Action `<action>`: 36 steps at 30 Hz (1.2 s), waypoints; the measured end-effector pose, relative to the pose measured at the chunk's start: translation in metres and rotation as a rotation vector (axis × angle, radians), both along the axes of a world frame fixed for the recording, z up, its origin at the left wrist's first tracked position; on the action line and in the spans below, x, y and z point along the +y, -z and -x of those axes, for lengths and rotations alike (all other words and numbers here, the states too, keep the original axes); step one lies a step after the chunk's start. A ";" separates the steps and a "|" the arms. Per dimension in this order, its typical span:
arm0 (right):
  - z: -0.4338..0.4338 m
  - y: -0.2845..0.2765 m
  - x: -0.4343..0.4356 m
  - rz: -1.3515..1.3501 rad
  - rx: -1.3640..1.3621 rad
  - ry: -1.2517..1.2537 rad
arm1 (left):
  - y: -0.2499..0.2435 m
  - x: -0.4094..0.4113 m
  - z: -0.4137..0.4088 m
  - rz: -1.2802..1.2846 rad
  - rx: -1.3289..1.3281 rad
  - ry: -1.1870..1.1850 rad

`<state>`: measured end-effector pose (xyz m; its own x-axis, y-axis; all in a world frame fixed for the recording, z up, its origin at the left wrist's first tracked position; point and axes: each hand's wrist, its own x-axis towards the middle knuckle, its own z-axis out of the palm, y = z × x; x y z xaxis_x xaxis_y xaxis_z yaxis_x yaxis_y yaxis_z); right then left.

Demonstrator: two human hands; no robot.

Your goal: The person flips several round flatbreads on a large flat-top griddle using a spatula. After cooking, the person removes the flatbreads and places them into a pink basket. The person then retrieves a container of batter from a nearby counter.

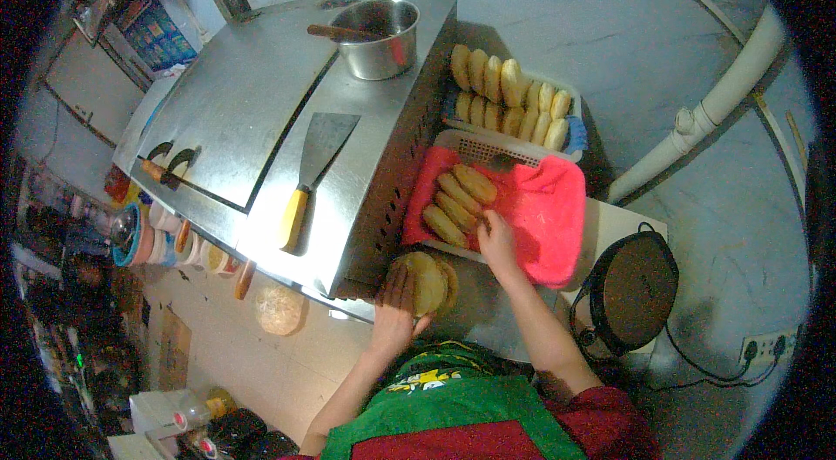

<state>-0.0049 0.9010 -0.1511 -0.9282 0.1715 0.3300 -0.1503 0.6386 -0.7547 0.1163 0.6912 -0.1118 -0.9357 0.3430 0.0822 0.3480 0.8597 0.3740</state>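
My left hand [394, 316] is at the left edge of a round flatbread [428, 283], fingers along its side and thumb at its lower rim. Another flatbread shows behind that one, near the griddle cabinet's front corner. My right hand [498, 241] reaches into a plastic basket lined with pink cloth [548, 218]. Its fingertips touch the end of a row of flatbreads [457, 202] standing on edge there; whether they pinch one is hidden.
On the steel cabinet top [261, 87] lie a wide scraper [310, 179] and a pot [379, 42] with a wooden-handled tool. Behind the pink-lined basket stands another basket of flatbreads [503, 94]. A round black electric appliance [637, 293] with cords is at right; containers [157, 238] stand at left.
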 end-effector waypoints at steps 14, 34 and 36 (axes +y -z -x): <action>0.002 0.009 0.002 -0.006 0.050 0.012 | -0.001 0.000 -0.001 0.019 0.004 0.006; 0.003 0.009 0.002 0.009 0.054 0.025 | -0.002 0.001 0.000 0.023 0.019 0.007; 0.002 0.008 0.001 0.015 0.060 0.026 | -0.002 0.001 0.000 0.025 0.009 0.007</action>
